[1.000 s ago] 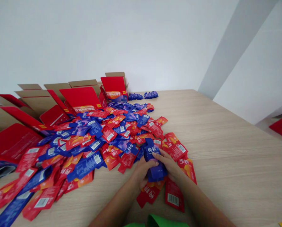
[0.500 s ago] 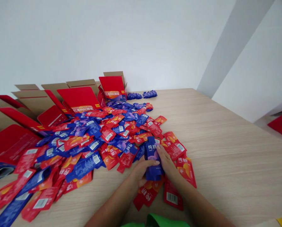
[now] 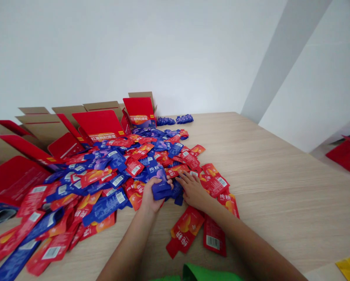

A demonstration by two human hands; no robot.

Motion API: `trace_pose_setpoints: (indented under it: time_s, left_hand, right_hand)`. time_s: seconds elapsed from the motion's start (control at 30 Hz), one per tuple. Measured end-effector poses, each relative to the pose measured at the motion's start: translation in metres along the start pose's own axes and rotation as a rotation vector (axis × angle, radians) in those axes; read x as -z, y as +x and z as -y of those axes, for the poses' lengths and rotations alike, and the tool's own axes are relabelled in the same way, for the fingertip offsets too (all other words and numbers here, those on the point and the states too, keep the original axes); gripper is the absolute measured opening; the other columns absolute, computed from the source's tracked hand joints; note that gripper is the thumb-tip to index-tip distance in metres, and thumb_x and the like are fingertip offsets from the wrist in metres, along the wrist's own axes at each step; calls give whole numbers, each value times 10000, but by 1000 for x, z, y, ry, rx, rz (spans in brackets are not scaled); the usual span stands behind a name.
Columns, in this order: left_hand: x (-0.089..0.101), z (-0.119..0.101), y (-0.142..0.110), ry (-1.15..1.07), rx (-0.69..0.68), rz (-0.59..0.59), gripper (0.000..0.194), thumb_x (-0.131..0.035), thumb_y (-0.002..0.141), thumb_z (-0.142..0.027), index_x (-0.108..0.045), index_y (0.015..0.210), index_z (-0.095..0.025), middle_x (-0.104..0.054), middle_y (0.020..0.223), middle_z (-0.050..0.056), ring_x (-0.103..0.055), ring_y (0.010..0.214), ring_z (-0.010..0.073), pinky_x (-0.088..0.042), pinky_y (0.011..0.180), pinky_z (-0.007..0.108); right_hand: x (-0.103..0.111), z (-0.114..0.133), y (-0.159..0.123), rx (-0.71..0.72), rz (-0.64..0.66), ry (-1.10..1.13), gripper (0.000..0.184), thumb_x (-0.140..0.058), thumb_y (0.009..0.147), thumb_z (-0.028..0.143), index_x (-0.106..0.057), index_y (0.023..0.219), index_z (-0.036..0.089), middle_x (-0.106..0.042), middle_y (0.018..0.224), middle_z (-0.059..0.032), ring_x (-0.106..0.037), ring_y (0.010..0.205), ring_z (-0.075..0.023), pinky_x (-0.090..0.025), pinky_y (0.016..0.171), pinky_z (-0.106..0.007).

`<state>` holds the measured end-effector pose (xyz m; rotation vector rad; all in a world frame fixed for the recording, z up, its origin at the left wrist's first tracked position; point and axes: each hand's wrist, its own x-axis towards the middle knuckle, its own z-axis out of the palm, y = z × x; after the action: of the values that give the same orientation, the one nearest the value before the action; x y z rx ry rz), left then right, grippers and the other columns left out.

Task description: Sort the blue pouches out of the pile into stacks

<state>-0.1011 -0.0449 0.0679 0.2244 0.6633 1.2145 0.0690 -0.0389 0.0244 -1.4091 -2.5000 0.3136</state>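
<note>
My left hand [image 3: 152, 195] grips a small stack of blue pouches [image 3: 158, 177], printed with white characters and a purple fruit, tilted above the heap. The fingers wrap around its lower end. To its right, my right hand [image 3: 194, 189] lies over the edge of the heap with fingers stretched out, touching the pouches there. Part of a blue pouch [image 3: 177, 192] shows between the hands. Closer to me, a red pouch [image 3: 186, 229] with orange fruit lies face up, and another red pouch [image 3: 214, 237] shows its barcode, partly covered by my right forearm.
Red and blue pouches in a broad heap [image 3: 104, 168] cover the table's left half. Behind it stand several open red cartons [image 3: 96, 123]. Two rows of blue pouches [image 3: 184, 118] lie by the wall. The wooden tabletop [image 3: 268, 187] extends to the right.
Both hands were together on the blue pouches. My left hand has carried them left and away from me, while my right hand has let go and moved onto the heap.
</note>
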Motion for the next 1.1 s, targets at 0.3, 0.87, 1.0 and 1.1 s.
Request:
trace_pose_setpoints:
  time_s: [0.3,0.87,1.0,1.1]
  left_hand:
    - [10,0,-3,75,-53,-51,188,-519,662,-111,-607,829,-111,-655,784,85,-627,633,166,-558,645,327]
    - [-21,71,0,315,-137,-96,505,-795,581,-220,-542,1017,-196,-672,786,1,-654,666,161,-540,628,279]
    - [-14,71,3,261,-113,-163,476,-751,595,-148,-547,1022,-193,-677,800,5,-660,687,161,-549,659,289]
    - [-9,65,5,304,-139,-222,351,-722,602,-158,-573,919,-176,-656,689,-14,-620,550,132,-532,560,258]
  right_hand:
    - [20,-19,-2,34,-96,-38,281,-478,842,198,-618,1085,214,-619,1148,-88,-495,1099,-263,-331,962,-443]
    - [7,18,-22,-480,-380,1271,366,-519,779,529,-596,963,222,-580,627,0,-511,498,-160,-422,474,-301]
    - [4,15,-25,-388,-370,1185,244,-514,790,457,-561,883,236,-578,694,7,-528,577,-147,-432,512,-275]
    - [0,16,-26,-376,-216,1320,287,-542,758,452,-499,951,244,-509,584,60,-446,445,-107,-350,412,-232]
